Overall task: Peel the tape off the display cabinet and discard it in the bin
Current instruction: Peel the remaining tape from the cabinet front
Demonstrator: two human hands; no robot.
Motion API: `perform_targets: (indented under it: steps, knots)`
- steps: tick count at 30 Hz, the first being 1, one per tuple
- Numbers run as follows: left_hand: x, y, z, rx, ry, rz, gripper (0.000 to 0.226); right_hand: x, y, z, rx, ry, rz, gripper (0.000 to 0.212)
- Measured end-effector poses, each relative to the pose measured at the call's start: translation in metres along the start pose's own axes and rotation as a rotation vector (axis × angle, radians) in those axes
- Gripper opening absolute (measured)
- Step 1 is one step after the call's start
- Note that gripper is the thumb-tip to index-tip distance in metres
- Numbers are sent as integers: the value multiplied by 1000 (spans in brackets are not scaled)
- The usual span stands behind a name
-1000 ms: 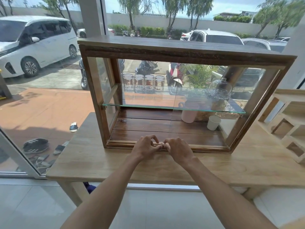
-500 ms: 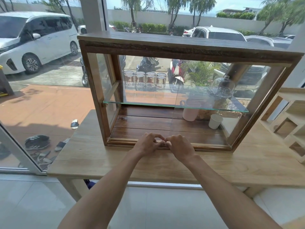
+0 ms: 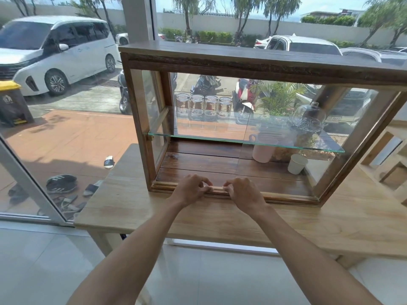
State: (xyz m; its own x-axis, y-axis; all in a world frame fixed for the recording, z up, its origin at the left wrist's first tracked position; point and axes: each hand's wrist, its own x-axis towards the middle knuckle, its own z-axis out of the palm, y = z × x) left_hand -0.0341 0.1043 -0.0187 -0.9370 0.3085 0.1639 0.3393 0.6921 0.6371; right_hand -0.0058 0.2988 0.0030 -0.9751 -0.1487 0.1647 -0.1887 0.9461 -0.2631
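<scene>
A wood-framed glass display cabinet (image 3: 264,62) stands on a pale wooden table (image 3: 132,205) in front of a window. Both my hands rest on the cabinet's bottom front rail, near its middle. My left hand (image 3: 190,190) and my right hand (image 3: 244,193) have their fingers curled and pinched at the rail, a short gap apart. Between the fingertips runs a pale narrow strip of tape (image 3: 217,189) along the rail. Whether the strip has lifted from the wood is too small to tell.
Inside the cabinet, several upturned glasses (image 3: 203,105) and a glass dome (image 3: 308,117) sit on the glass shelf, with a pink mug (image 3: 262,150) and white paper cup (image 3: 297,164) below. Wooden shelving (image 3: 392,161) stands at the right. A yellow-lidded bin (image 3: 11,102) is outside.
My hands, which were touching at the rail's middle, have drawn a little apart, showing the pale strip between them. The camera has moved closer and slightly right.
</scene>
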Motion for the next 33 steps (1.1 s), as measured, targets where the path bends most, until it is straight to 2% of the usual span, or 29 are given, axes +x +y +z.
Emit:
perform_targets:
  steps: [3, 5, 9, 14, 19, 22, 27, 33]
  knots:
    - [-9, -1, -10, -153, 44, -46, 12, -2, -8, -1, 302, -75, 45, 12]
    - [-16, -4, -21, -261, 84, -90, 17, -1, -15, -2, 462, -105, 60, 15]
    - [-44, -24, -49, -341, 114, -141, 22, 2, -41, 1, 637, -163, 72, 19]
    - [-107, -59, -94, -307, 203, -221, 18, 3, -104, 24, 757, -297, 1, 16]
    - [-191, -91, -133, -199, 337, -331, 18, -16, -190, 47, 746, -391, -223, 14]
    - [-243, -108, -150, -139, 376, -387, 15, -36, -240, 64, 698, -382, -372, 13]
    - [-334, -137, -160, -5, 388, -493, 16, -68, -306, 117, 689, -434, -451, 8]
    - [-439, -180, -150, 157, 361, -708, 17, -115, -359, 171, 640, -494, -582, 4]
